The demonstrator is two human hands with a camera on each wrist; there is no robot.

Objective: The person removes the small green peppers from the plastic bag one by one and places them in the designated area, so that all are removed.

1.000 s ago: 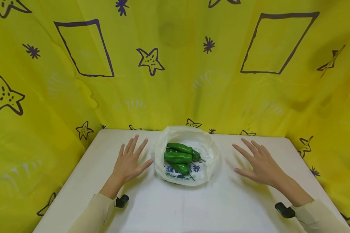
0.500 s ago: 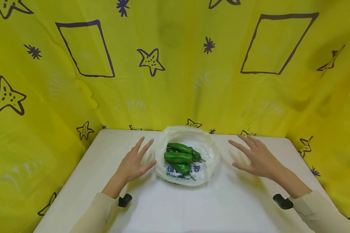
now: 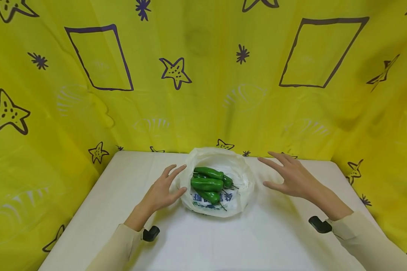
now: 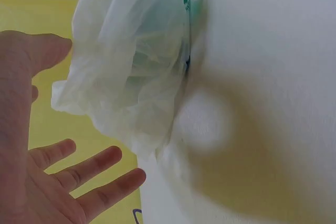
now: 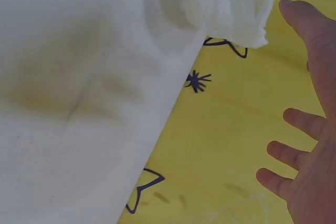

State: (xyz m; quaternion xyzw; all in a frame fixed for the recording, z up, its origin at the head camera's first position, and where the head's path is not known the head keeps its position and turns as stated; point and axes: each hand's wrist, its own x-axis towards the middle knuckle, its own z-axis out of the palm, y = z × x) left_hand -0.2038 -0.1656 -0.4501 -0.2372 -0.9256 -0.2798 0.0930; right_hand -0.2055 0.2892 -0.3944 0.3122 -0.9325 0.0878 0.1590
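A whitish translucent plastic bag stands on the table with its mouth rolled wide. Inside it lie several green peppers, stems toward the right, over blue and green print. My left hand is at the bag's left rim, fingers spread and thumb tip overlapping the edge in the head view. In the left wrist view the thumb is right at the bag's side. My right hand hovers right of the bag, fingers apart, with a gap between it and the rim. Neither hand holds anything.
The white table reaches back to a yellow curtain printed with stars and shells, which also closes off both sides. Dark wrist cameras hang beneath the sleeves.
Both hands have moved inward toward the bag, the left one rightward to its rim, the right one leftward and slightly up. Bag and peppers have stayed put.
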